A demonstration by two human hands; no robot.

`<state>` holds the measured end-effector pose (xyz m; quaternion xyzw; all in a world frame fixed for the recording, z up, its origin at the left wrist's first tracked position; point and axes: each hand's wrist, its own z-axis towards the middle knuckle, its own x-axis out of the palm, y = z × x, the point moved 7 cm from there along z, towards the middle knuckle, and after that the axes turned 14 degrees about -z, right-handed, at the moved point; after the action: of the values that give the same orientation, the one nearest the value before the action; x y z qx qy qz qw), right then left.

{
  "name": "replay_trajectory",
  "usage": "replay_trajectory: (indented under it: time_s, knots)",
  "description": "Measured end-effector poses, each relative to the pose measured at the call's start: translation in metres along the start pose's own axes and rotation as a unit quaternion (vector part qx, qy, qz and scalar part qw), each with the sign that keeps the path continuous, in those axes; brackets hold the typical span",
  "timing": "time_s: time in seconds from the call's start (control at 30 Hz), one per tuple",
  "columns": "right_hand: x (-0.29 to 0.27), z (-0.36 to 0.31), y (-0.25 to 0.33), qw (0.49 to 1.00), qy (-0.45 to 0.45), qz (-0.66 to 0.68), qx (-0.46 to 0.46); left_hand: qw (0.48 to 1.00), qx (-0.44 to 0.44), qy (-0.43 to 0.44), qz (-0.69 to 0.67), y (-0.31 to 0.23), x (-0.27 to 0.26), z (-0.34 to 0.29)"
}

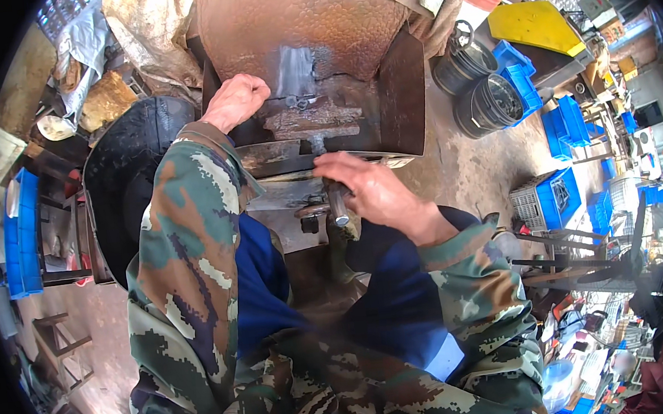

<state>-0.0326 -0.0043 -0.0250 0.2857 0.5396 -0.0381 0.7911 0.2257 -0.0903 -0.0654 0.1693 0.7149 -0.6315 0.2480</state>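
Observation:
My left hand [237, 102] is closed with its fingers curled, over the left wall of an open metal housing [402, 94]. What it pinches, if anything, is hidden from view. Beside its fingertips a pale, blurred streak [296, 72] shows at the back of the housing. A rough, crusted metal block [313, 119] sits inside, in the middle. Nearer to me, my right hand [373, 191] curls over the top of a short metal rod [339, 209] sticking out at the front of the housing. A rusty round part [312, 210] lies to the left of the rod.
A large black tub [113, 187] stands close at the left. Two dark buckets [488, 105] are on the floor at the right, near a yellow panel [537, 27]. Blue crates [558, 197] stand farther right. A brown textured sheet [291, 13] hangs behind the housing.

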Motion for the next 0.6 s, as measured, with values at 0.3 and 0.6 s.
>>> replay_trajectory:
  time_s: [0.3, 0.6]
  knots:
    - [0.006, 0.013, 0.001, 0.999, 0.037, -0.037, 0.002, 0.998, 0.038, -0.035, -0.04, -0.002, -0.009, 0.001]
    - [-0.027, 0.061, -0.024, 0.954, -0.079, 0.163, 0.237, 0.946, 0.197, -0.083, -0.243, -0.057, -0.02, -0.006]
